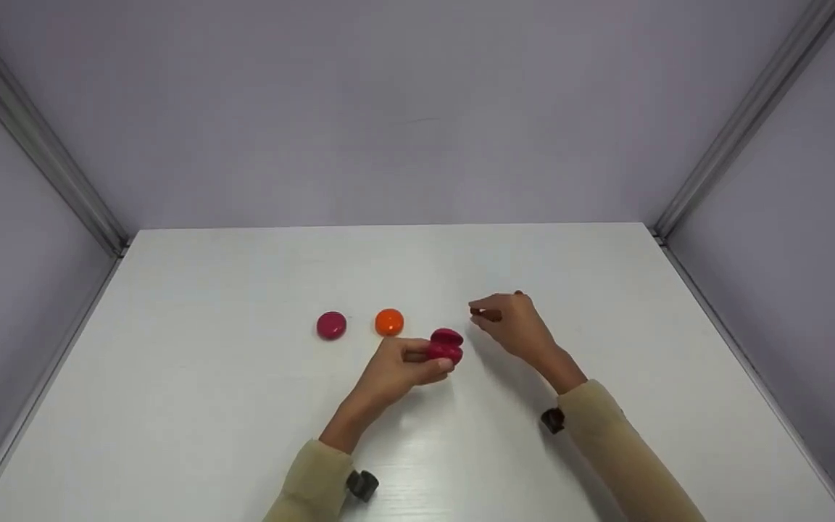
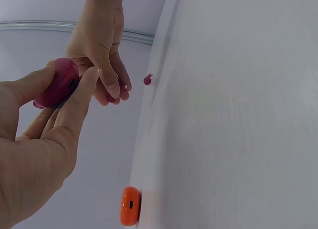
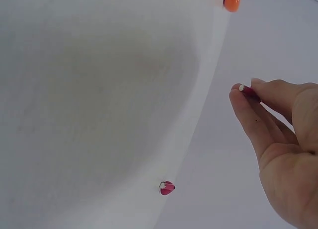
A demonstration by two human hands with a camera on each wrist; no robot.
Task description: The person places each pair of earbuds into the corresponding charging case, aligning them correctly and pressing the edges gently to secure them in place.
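The left hand (image 1: 401, 368) holds a dark pink case (image 1: 446, 346) with its lid hinged open, thumb and fingers curled round its lower half, just above the white surface (image 1: 243, 406). The right hand (image 1: 513, 324) hovers just beside it, on its right, fingertips pinched on a small dark red piece (image 3: 248, 91) with a white tip. An orange case (image 1: 389, 322) lies on the surface just beyond the left hand, and a closed pink case (image 1: 331, 325) lies further out to that hand's left. Another small red piece (image 3: 167, 188) lies on the surface near the right hand.
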